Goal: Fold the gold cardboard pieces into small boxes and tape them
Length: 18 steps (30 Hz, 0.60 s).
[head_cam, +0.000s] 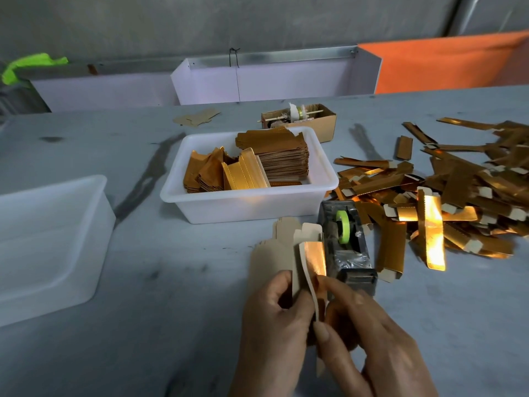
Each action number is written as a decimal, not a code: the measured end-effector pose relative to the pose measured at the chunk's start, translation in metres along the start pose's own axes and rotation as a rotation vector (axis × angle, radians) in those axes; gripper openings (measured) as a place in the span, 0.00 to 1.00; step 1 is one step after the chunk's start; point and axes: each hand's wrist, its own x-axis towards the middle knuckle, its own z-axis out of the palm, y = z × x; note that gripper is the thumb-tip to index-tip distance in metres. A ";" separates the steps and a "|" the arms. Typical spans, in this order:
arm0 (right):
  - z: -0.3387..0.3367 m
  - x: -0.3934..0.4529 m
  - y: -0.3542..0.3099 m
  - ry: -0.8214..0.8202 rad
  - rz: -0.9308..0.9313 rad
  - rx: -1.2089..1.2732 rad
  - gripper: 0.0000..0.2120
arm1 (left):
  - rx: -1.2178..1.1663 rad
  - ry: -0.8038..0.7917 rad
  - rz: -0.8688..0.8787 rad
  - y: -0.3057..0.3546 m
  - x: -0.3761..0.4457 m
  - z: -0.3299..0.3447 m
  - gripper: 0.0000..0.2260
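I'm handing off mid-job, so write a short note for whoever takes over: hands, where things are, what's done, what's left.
Left hand and right hand both grip one gold piece, partly folded, untaped, just in front of the tape dispenser.
Flat blanks are stacked in the white tray.
Folded pieces lie in a pile on the right.
Left: finish this fold, tape it, then work through the tray.

A gold cardboard piece stands upright near the front of the counter, partly folded, its shiny gold face turned right and its plain tan back left, one long flap curling away. Just right of it sits a dark tape dispenser carrying a green tape roll. Flat gold blanks are stacked in a white bin behind. A loose heap of folded gold boxes spreads across the counter's right side.
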 end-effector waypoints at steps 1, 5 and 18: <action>0.000 0.000 0.000 0.009 0.004 0.007 0.20 | 0.004 -0.013 -0.009 0.001 -0.002 -0.001 0.14; 0.000 0.001 -0.003 -0.005 0.177 0.214 0.20 | 0.010 -0.018 -0.018 -0.001 -0.004 -0.001 0.14; -0.025 0.022 0.015 -0.126 0.560 0.526 0.03 | -0.053 -0.044 -0.034 0.003 -0.005 -0.008 0.14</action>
